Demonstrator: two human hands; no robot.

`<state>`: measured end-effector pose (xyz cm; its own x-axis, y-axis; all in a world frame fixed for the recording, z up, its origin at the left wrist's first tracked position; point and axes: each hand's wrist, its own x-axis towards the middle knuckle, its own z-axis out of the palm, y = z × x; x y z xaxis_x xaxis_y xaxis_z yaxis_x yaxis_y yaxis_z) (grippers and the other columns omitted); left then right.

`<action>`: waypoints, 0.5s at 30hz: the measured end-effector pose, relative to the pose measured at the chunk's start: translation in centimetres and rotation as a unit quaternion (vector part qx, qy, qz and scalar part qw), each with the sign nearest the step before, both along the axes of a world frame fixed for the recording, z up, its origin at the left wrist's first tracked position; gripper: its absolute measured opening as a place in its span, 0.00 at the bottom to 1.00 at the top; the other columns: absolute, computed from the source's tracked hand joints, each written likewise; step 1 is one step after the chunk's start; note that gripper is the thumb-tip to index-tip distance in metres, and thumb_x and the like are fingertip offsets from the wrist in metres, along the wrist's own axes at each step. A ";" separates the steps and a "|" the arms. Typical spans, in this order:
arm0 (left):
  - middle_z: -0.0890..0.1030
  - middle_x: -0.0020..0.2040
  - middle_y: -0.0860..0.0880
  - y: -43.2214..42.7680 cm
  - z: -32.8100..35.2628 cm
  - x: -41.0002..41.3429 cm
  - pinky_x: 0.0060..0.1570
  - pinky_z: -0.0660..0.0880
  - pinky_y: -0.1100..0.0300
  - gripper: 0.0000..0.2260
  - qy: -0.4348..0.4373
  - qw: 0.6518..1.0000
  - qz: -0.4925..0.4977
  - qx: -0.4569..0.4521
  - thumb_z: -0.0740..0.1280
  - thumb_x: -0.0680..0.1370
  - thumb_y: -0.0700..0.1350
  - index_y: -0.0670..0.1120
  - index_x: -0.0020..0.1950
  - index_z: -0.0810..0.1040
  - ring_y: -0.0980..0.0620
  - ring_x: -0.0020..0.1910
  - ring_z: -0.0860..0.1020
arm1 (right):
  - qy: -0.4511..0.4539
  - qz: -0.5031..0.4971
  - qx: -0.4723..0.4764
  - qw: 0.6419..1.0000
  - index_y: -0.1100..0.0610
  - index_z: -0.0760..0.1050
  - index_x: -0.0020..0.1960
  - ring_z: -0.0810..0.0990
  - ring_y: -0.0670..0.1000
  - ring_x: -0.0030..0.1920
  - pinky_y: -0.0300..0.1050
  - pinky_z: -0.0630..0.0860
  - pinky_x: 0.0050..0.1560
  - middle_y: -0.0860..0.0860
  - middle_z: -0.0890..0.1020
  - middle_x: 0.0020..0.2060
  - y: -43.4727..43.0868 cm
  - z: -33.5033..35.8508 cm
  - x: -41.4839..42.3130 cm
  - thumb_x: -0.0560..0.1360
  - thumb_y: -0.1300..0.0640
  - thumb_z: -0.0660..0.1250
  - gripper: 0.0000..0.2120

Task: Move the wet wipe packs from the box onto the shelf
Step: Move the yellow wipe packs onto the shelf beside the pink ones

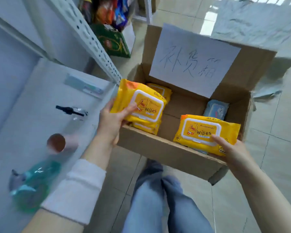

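Observation:
An open cardboard box [158,148] stands on the floor in front of me. My left hand [112,121] grips a yellow wet wipe pack [141,101] over the box's left edge, close to the white shelf [40,101]. My right hand [232,148] holds a second yellow wipe pack [207,130] above the box's near right corner. More yellow packs [160,91] lie inside the box on the left. A blue pack [216,109] stands at the back right of the box.
On the shelf lie a green spray bottle [35,179], a brown-capped container [56,142] and a clear bottle with a black top [69,111]. A slotted white upright [94,42] rises by the box. A green carton [114,42] and snack bags stand beyond. My legs are below.

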<state>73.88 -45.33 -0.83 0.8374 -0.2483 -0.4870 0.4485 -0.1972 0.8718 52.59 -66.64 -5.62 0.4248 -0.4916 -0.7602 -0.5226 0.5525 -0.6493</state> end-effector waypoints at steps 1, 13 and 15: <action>0.85 0.40 0.53 1.8 3.1 -0.8 0.36 0.78 0.61 0.10 -0.030 0.999 0.030 -0.011 0.74 0.67 0.42 0.49 0.47 0.80 0.53 0.41 0.83 | -0.016 0.014 0.004 1.000 0.51 0.77 0.45 0.85 0.49 0.38 0.41 0.80 0.30 0.49 0.85 0.43 1.0 1.8 0.4 0.64 0.49 0.75 0.13; 0.85 0.37 0.54 29.4 29.8 -14.7 0.32 0.78 0.64 0.09 -0.230 0.927 0.294 -0.035 0.73 0.61 0.49 0.52 0.40 0.83 0.56 0.36 0.83 | -0.193 0.320 -0.010 0.928 0.51 0.76 0.51 0.85 0.51 0.43 0.44 0.82 0.36 0.49 0.86 0.43 19.5 23.0 4.5 0.69 0.53 0.70 0.11; 0.85 0.38 0.53 34.8 32.1 -17.3 0.36 0.80 0.62 0.11 -0.241 0.911 0.329 -0.069 0.71 0.63 0.46 0.49 0.45 0.80 0.55 0.38 0.83 | -0.216 0.366 -0.007 0.905 0.50 0.76 0.49 0.85 0.50 0.40 0.40 0.80 0.32 0.47 0.86 0.40 24.0 25.8 5.1 0.66 0.51 0.70 0.13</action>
